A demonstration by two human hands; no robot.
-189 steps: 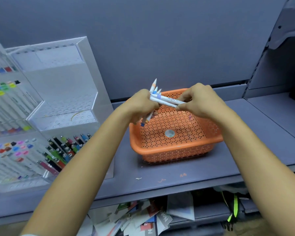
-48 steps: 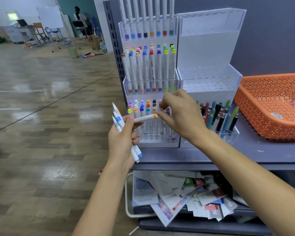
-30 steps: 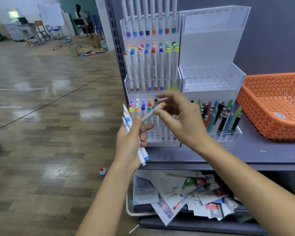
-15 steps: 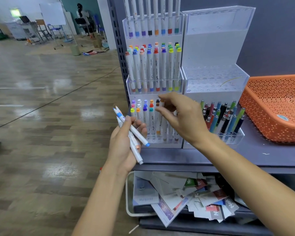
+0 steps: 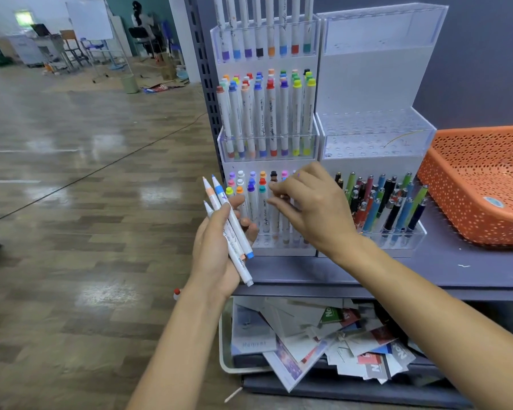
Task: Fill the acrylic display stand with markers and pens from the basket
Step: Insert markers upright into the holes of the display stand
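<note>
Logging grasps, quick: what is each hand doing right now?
Left hand: grips three white markers.
Right hand: fingers curled at the bottom tier of the acrylic stand; whether it pinches a marker cannot be told.

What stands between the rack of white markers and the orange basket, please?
In the head view, a second clear rack, pens in its lowest tier only.

Bright, even indoor light, glare patches on the glossy floor [image 5: 101, 294], wide-angle bending at the edges, background slightly soft

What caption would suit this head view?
Left hand grips three markers while right hand reaches the acrylic stand's bottom tier, orange basket alongside on the shelf.
</note>
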